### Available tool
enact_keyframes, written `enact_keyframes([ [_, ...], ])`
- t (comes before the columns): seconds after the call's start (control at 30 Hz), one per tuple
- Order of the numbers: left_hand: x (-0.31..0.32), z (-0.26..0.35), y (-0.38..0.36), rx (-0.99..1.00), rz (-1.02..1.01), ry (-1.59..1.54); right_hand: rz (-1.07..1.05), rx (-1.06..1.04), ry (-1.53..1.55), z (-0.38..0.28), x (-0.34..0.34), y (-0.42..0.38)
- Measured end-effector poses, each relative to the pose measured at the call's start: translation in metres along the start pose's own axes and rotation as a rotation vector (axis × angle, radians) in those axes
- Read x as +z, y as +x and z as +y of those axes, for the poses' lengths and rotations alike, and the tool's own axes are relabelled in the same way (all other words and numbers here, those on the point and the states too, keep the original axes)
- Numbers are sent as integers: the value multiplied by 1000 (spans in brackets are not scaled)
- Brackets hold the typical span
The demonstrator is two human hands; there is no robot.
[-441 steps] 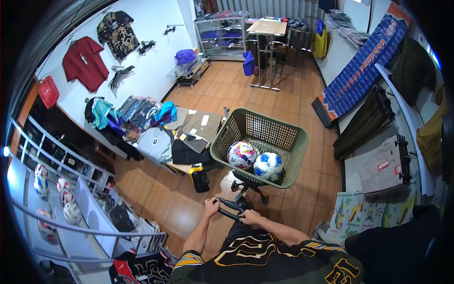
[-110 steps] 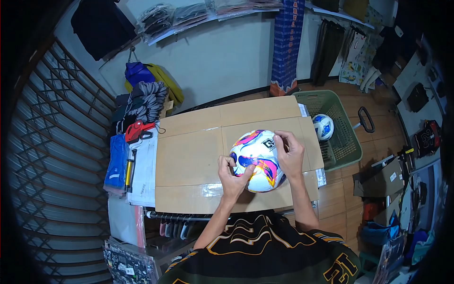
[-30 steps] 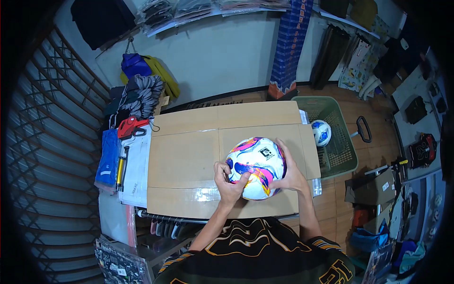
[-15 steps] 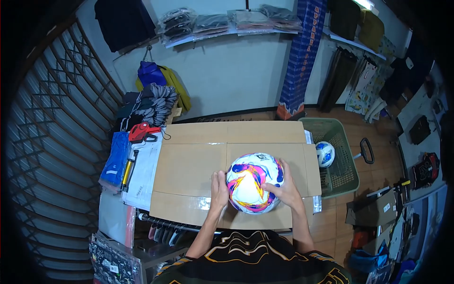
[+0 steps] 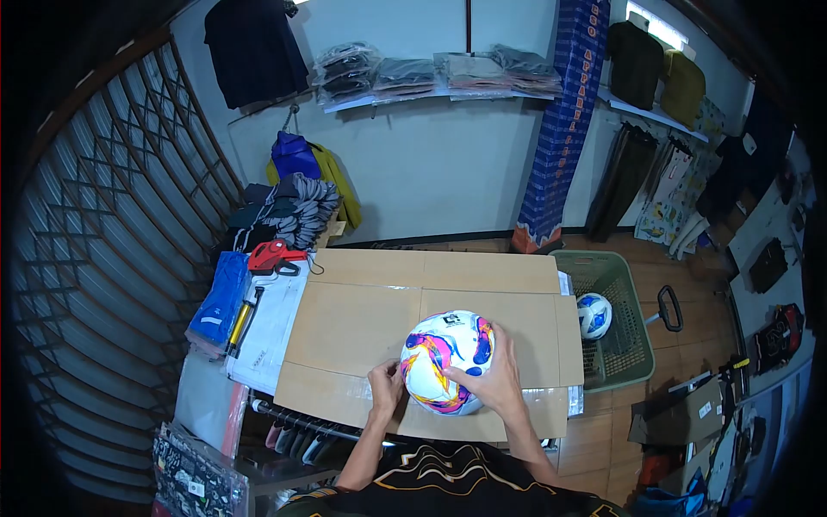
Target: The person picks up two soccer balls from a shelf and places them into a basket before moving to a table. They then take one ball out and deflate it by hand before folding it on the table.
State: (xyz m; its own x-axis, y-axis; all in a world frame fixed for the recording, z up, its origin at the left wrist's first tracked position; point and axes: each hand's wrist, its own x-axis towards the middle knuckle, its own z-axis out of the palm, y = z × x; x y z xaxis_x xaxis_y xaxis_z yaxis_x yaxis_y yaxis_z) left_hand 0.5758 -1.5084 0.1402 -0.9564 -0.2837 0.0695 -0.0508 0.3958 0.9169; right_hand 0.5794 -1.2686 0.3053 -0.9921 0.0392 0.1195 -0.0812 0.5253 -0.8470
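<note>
A white soccer ball (image 5: 450, 362) with pink, orange and blue patterns sits on a flattened cardboard sheet (image 5: 345, 327) in front of me. My right hand (image 5: 497, 379) is wrapped around the ball's right side, its thumb lying across the front. Close against the ball's left side is my left hand (image 5: 385, 388), fingers curled in and closed. What those fingers hold, if anything, is hidden.
At the table's left lie a red tool (image 5: 276, 257), a yellow-and-black hand pump (image 5: 243, 322) and a blue plastic-wrapped packet (image 5: 220, 297). A green basket (image 5: 642, 345) holding a blue-and-white ball (image 5: 594, 316) stands right of the table. Packaged clothes (image 5: 405, 76) fill the wall shelf.
My left hand has gone from flat and outstretched to curled fingers beside the ball. The ball has tilted slightly and shifted left and closer, with my right hand still on it. The view has tipped up.
</note>
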Motion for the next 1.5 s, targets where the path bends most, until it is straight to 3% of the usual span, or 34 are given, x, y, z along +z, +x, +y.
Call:
enact_keyframes([
  [0.17, 1, 4, 11, 103, -4, -47, 19, 4, 3, 0, 0, -1],
  [0.37, 4, 5, 18, 82, -70, -97, 29, 0, 13, 2, -1, -2],
  [0.47, 12, 2, 20, 170, -43, -132, 45, -5, 12, 3, 2, -1],
  [0.93, 20, -2, 29, 211, 38, -72, 81, -34, 34, 13, 8, 4],
  [1.03, 23, 13, 27, 340, 88, -73, 70, -80, 69, 14, 6, 5],
  [1.17, 26, -4, 30, 238, 34, 51, 85, -40, 84, 18, 8, 3],
  [1.5, 23, 7, 28, 163, 11, -122, 86, -4, 86, 18, 7, 3],
])
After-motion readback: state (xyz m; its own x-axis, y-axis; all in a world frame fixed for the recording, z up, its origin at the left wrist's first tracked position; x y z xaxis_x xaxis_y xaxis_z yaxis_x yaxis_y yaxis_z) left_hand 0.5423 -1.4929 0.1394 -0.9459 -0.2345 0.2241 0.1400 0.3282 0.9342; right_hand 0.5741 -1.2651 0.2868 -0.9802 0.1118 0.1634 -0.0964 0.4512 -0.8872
